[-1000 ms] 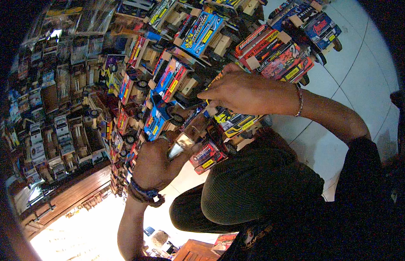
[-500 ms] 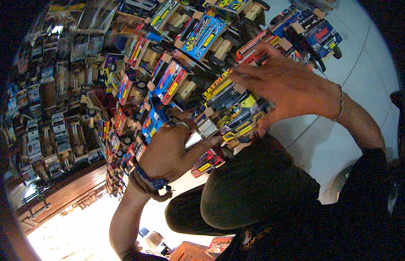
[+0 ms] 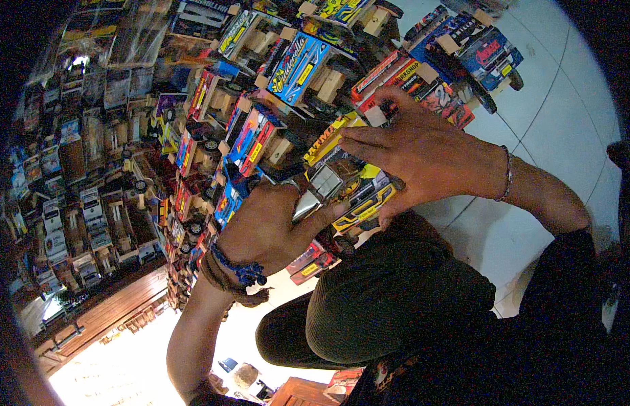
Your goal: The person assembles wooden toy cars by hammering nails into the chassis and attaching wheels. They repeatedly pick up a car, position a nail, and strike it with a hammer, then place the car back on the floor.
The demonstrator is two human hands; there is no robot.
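A yellow and black toy truck (image 3: 362, 211) with a bat emblem stands in front of me. My right hand (image 3: 440, 157) grips it from above, fingers over the cab top and thumb down by its near side. In my left hand (image 3: 264, 220) is a shiny silver boxy thing (image 3: 326, 181) with a flat, squarish face. Its kind I cannot make out. It lies over the truck's printed front panel and covers part of the emblem; whether it touches the panel I cannot tell. The left index finger stretches along beneath it, while the other fingers are partly hidden.
Rows of painted wooden toy trucks crowd the far and left sides, among them a blue one (image 3: 298, 68), a red one (image 3: 413, 84) and a dark blue one (image 3: 487, 57). A small red truck (image 3: 311, 262) sits by my knee (image 3: 376, 298). White floor tiles (image 3: 545, 128) lie to the right.
My left hand has brought the silver thing farther over the truck's front panel, across the emblem. My right hand still holds the truck. The whole view has shifted slightly.
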